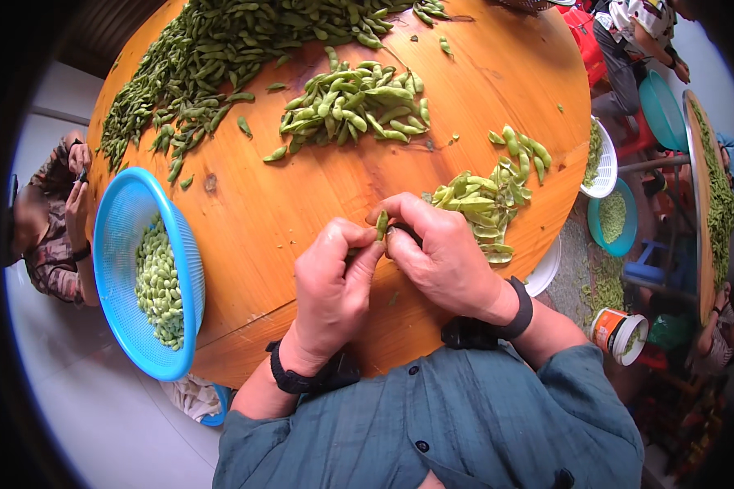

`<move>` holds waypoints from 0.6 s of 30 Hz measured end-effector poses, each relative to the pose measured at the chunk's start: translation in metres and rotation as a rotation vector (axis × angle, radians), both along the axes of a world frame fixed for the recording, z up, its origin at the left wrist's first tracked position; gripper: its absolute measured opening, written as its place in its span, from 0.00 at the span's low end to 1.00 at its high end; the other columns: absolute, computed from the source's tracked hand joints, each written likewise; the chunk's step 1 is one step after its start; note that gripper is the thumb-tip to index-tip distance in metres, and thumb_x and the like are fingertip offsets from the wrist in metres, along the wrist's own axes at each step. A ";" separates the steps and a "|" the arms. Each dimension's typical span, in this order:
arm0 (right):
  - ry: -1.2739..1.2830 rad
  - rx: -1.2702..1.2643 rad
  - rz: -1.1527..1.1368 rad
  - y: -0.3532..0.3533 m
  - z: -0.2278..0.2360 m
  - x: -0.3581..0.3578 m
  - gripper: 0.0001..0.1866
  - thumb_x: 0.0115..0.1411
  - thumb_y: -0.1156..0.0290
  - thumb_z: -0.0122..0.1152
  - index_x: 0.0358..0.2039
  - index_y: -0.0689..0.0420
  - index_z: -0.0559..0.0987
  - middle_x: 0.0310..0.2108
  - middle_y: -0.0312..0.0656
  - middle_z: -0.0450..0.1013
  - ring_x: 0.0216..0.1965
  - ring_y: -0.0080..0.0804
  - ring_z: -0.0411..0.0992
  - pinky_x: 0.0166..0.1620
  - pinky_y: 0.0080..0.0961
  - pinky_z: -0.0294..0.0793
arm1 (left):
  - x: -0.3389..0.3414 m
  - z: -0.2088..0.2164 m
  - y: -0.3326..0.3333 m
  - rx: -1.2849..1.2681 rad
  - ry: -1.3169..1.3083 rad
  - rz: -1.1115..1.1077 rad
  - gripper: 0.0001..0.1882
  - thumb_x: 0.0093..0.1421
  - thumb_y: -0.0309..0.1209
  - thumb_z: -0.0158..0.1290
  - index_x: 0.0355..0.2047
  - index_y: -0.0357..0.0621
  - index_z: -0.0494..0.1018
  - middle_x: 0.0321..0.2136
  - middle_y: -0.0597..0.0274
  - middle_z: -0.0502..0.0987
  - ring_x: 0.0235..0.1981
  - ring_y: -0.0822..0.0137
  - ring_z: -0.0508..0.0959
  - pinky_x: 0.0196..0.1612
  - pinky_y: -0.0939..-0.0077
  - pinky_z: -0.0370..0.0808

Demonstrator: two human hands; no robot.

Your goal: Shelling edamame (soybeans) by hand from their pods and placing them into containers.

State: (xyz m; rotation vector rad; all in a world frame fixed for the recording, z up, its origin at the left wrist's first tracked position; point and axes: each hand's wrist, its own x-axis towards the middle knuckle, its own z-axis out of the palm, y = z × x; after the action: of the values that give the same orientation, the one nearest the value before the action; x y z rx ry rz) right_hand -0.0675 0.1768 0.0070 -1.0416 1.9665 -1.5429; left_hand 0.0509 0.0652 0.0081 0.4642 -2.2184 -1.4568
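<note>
Both hands meet over the near edge of the round wooden table (253, 212), pinching one green bean pod (381, 223) between them. The left hand (332, 287) has its thumb and forefinger closed on the pod's lower end, the other fingers curled in. The right hand (442, 257) is closed over the pod's upper side, its fingertips pressed against it. The pod stands nearly upright, just above the tabletop.

Just beyond the right hand, toward the table's right edge, lies a small heap of pale opened pods (489, 200). Farther in, near the table's middle, sits a pile of whole pods (355, 106), and along the far left side spreads a much larger mass of pods (220, 49). On the table's near left edge, overhanging it, rests a blue plastic colander (114, 244) holding shelled beans (159, 281). Past the colander, beside the table's left edge, another person (53, 220) sits. Off the table's right edge stand a white basket (605, 167) and a blue bowl (620, 228) with green beans.
</note>
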 end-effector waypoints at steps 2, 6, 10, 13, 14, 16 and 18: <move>-0.010 0.067 0.071 0.002 0.000 -0.004 0.06 0.58 0.80 0.51 0.35 0.65 0.74 0.25 0.49 0.73 0.27 0.39 0.74 0.32 0.31 0.73 | 0.004 -0.005 -0.002 0.282 -0.030 0.004 0.05 0.62 0.20 0.56 0.35 0.36 0.71 0.31 0.62 0.77 0.29 0.76 0.75 0.33 0.80 0.73; 0.010 0.074 0.148 0.005 -0.003 -0.011 0.06 0.60 0.80 0.50 0.36 0.64 0.75 0.25 0.42 0.73 0.25 0.26 0.72 0.31 0.23 0.72 | 0.003 -0.008 -0.009 0.898 -0.021 -0.034 0.04 0.66 0.24 0.53 0.39 0.38 0.71 0.31 0.62 0.78 0.29 0.79 0.74 0.30 0.85 0.70; -0.353 0.183 0.236 0.008 0.008 -0.018 0.06 0.62 0.79 0.49 0.36 0.62 0.75 0.24 0.34 0.72 0.23 0.17 0.69 0.27 0.18 0.69 | 0.006 -0.008 -0.029 1.290 -0.087 -0.228 0.06 0.68 0.29 0.53 0.40 0.39 0.71 0.27 0.65 0.77 0.22 0.81 0.69 0.23 0.87 0.64; -0.430 0.191 0.224 0.010 0.005 -0.018 0.06 0.63 0.78 0.48 0.35 0.62 0.75 0.23 0.31 0.70 0.22 0.14 0.68 0.25 0.17 0.67 | -0.002 0.004 -0.012 1.002 -0.186 0.019 0.08 0.64 0.28 0.57 0.40 0.40 0.71 0.24 0.68 0.75 0.19 0.81 0.66 0.21 0.86 0.61; -0.404 0.194 0.215 0.010 0.003 -0.018 0.06 0.62 0.77 0.49 0.35 0.62 0.75 0.23 0.32 0.70 0.22 0.15 0.68 0.25 0.18 0.67 | -0.001 0.005 -0.011 0.755 -0.198 -0.017 0.09 0.62 0.28 0.59 0.40 0.40 0.71 0.24 0.67 0.74 0.19 0.81 0.66 0.21 0.84 0.62; -0.311 0.212 0.204 0.011 0.003 -0.018 0.05 0.61 0.77 0.50 0.34 0.62 0.75 0.22 0.34 0.70 0.21 0.17 0.68 0.25 0.19 0.68 | 0.001 0.006 -0.010 0.259 -0.217 -0.081 0.13 0.58 0.27 0.63 0.40 0.40 0.71 0.24 0.67 0.72 0.20 0.79 0.67 0.22 0.82 0.64; -0.178 0.241 0.198 0.012 0.008 -0.019 0.05 0.60 0.77 0.51 0.32 0.63 0.75 0.21 0.36 0.70 0.21 0.19 0.67 0.26 0.22 0.68 | -0.001 0.007 -0.009 0.045 -0.203 -0.111 0.16 0.54 0.26 0.65 0.39 0.40 0.71 0.25 0.63 0.71 0.21 0.74 0.68 0.23 0.78 0.66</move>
State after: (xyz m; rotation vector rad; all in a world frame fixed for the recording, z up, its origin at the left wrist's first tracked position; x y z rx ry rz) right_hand -0.0870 0.1883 0.0150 -0.9332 1.8134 -1.2152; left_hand 0.0498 0.0560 0.0150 0.5326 -2.4082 -1.5812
